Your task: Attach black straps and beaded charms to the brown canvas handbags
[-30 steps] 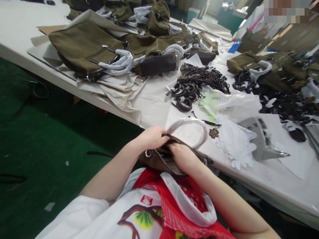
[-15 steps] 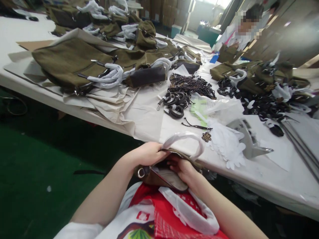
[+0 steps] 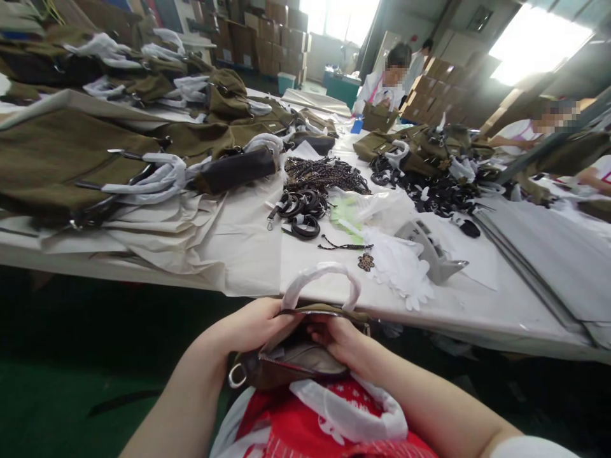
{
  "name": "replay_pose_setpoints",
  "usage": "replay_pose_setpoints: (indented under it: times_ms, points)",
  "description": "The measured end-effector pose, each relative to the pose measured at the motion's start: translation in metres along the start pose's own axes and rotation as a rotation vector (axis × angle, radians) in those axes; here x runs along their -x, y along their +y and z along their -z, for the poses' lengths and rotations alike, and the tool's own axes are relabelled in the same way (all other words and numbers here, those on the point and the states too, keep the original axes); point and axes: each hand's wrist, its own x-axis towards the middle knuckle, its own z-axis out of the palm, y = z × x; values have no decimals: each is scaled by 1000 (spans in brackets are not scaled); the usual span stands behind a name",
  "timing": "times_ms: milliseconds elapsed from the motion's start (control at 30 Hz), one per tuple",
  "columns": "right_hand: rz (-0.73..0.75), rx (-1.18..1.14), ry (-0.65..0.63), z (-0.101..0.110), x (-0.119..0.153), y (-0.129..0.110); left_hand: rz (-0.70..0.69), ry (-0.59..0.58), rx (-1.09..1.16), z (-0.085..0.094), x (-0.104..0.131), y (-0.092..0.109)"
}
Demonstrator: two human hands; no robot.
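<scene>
An olive handbag (image 3: 260, 376) with dark trim is held at the table's near edge, against my red apron. Its zipped mouth gapes, exposing a pale lining (image 3: 324, 360). My left hand (image 3: 252, 326) grips the left part of the far rim, beside a wrapped handle (image 3: 322, 275) that stands up. Inside the mouth, on the right, my right hand (image 3: 341, 342) has its fingers bent together at the far wall; their tips are partly hidden. The other wrapped handle (image 3: 353, 410) droops over the apron.
Olive bags (image 3: 71, 159) lie left on paper sheets. Braided cords (image 3: 324, 175), coiled black straps (image 3: 303, 210), a flower-shaped tag (image 3: 366, 261), white cutouts (image 3: 398, 267) and a grey device (image 3: 432, 251) cover the middle. More bags (image 3: 429, 149) are piled right. Several people (image 3: 382, 89) work beyond.
The view has swung right and tilted up, bringing more people into sight. Both hands stay at the handbag's mouth, with the right still inside it.
</scene>
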Motion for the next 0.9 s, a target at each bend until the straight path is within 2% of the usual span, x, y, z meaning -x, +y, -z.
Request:
replay_pose_setpoints:
  times_ms: [167,233,367,400,533,700,833,900]
  points:
    - [59,100,-24,-2,3,1,-27,-43,18,6,0,-9]
    - [126,244,-41,-1,9,-3,-25,-39,18,6,0,-9]
    - [623,1038,-38,-1,27,-19,-20,-73,32,5,3,-3]
    - [692,1186,-37,-2,31,-23,-20,-87,40,4,4,-1]
    - [611,1359,-130,-11,39,-30,9,-38,48,3,4,0]
    - [630,1343,-311,-32,49,-33,20,-20,14,1,4,-7]
    - [642,1478,-296,-50,64,-37,-9,-10,-70,-1,6,-8]
    - [702,1425,-348,-55,67,-37,-27,20,-105,-2,5,-9]
